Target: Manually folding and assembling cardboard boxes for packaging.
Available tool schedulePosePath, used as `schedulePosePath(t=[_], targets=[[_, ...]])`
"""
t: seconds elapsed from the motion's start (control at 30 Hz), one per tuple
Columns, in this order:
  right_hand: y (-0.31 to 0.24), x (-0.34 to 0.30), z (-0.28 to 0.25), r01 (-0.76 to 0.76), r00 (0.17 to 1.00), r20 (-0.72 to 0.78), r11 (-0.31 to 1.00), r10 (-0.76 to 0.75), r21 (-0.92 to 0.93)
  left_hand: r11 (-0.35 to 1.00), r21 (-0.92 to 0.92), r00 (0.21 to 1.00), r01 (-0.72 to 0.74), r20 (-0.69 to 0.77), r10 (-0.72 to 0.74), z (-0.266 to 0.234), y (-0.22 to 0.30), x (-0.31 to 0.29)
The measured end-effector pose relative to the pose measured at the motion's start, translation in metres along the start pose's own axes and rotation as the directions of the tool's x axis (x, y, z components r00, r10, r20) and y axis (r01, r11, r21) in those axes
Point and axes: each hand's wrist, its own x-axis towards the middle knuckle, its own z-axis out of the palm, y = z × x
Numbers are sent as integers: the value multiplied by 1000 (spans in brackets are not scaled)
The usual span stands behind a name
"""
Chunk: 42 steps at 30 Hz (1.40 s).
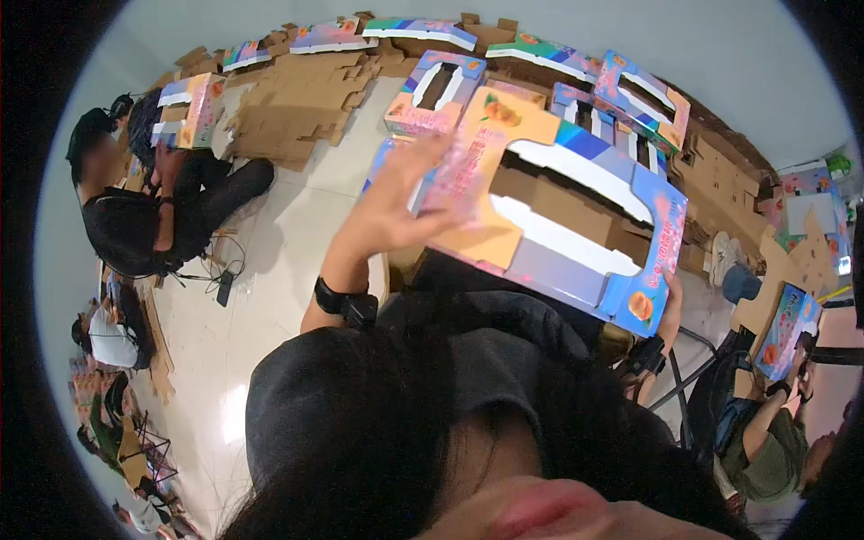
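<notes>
Head view: pale, glossy tile floor (310, 229) spreads to the left of the peach-printed carton (562, 261), a patch of glare on it nearer the wearer; plain grey wall (576, 22) curves past the carton's far side. Carton, taken as landmark, sits tilted over the wearer's lap. Build: smooth printed board in orange, blue, violet and pink, long cut-out window with notched edges, white flap faces, brown interior. Left hand (400, 193) is blurred over the carton's orange left end, fingers spread, thumb apart; firmness of contact cannot be told. Right hand (671, 304) grips the carton's right end at the edge, fingers partly hidden behind it. Beyond the carton, similar windowed boxes (641, 97) stand close together. Beyond and left of it, flattened brown cardboard sheets (297, 103) lie layered, matt, with tabbed, irregular outlines. Farther left of it, a co-worker in dark clothing (126, 229) sits on the floor beside thin black cable (236, 256).
</notes>
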Motion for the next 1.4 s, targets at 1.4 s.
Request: schedulePosePath(t=[1.4], targets=[[17, -14, 17, 99, 982, -150, 991, -111, -87, 252, -883, 768, 396, 169, -618, 105, -46, -24]])
